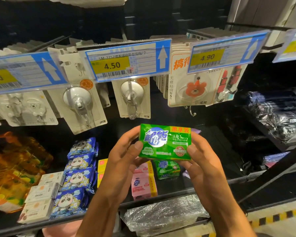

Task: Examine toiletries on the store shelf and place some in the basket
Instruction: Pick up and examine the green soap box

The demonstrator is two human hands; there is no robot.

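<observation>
Both forearms rise from the bottom edge, and at their ends the left hand [122, 151] and right hand [201, 157] share one green soap pack [164, 142]. Each hand is closed on a short end of the pack, thumb laid across the printed front and fingers curled behind, so the label faces up toward the head camera. That flat, two-handed hold looks suited to reading the wrapper, which fits the examining part of the task; the pack hangs clear of the shelf [178, 188], in front of it and above its edge.

Just below the green soap pack, on the shelf, lies a second green pack [167, 169] of the same brand, and beside that, below and left, stand pink soap packs [143, 183]. Further left of the held pack are stacked blue panda packets [77, 175], then white boxes [41, 194] and orange bottles [12, 170]. Above it hang carded suction hooks [79, 101] behind price tags [120, 64]; right of it sit dark wrapped bundles [277, 112]. Below it, a crinkled clear-plastic bundle [162, 214] lies on the next level down.

No basket shows anywhere, so where the pack would go cannot be told; nothing crowds the hands, and a path down and back looks open.
</observation>
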